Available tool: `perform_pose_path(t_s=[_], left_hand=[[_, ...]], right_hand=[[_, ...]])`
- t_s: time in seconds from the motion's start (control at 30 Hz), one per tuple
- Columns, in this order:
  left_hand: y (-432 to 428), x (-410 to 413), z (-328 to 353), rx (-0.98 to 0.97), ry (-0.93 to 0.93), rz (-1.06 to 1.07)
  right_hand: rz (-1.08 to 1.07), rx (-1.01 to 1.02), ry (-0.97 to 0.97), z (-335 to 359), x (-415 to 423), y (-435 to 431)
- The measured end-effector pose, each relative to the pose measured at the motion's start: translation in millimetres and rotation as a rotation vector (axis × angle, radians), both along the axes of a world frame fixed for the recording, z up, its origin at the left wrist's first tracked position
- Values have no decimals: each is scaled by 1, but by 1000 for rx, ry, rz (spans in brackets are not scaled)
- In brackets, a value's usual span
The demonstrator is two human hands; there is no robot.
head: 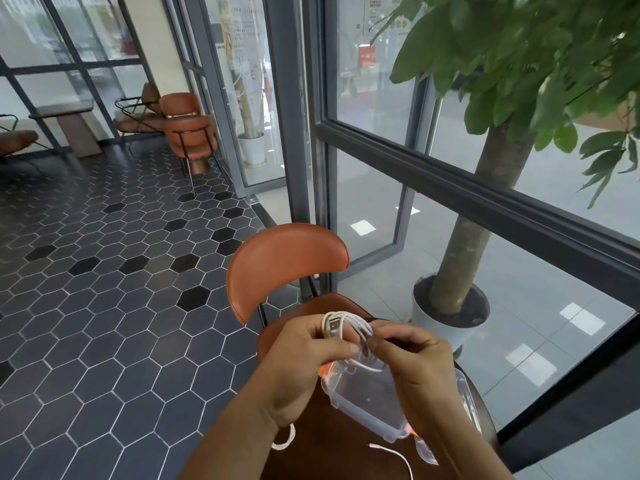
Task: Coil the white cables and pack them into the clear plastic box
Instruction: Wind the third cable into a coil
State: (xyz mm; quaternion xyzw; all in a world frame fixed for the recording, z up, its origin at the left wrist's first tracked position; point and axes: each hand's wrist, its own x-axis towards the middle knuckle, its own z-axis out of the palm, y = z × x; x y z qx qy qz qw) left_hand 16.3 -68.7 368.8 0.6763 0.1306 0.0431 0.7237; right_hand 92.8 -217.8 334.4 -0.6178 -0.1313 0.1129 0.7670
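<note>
Soft daylight floods in through the big windows (398,98) on the right, bright and even with faint shadows, pale glare patches shine on the grey floor tiles (571,317) at lower right, straight window frames (485,188) bow near the edges, and the upper-right leaves (519,46) look smeared.

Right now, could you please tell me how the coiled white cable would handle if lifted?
The coiled cable looks floppy: its loops hang between the left hand and right hand, so it would probably spring loose if unpinched. Thin strands suggest it is light.
</note>
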Motion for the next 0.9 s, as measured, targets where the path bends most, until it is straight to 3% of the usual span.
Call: perform_pose_path(t_s=[0.27, 0.47, 0.63, 0.73, 0.9], left_hand=[[-12, -6, -12, -128, 52, 256], [-19, 0, -16, -78, -19, 390], [-11, 0, -18, -55, -60, 393], [-7, -2, -19, -26, -99, 348], [-10, -2, -12, -124, -50, 171]], right_hand=[[-132, -38, -50, 4, -3, 5], [-86, -54, 20, 4, 0, 7], [-71, 40, 122, 1, -2, 4], [-95, -3, 123, -1, -2, 1], [188, -197, -4, 10, 9, -11]])
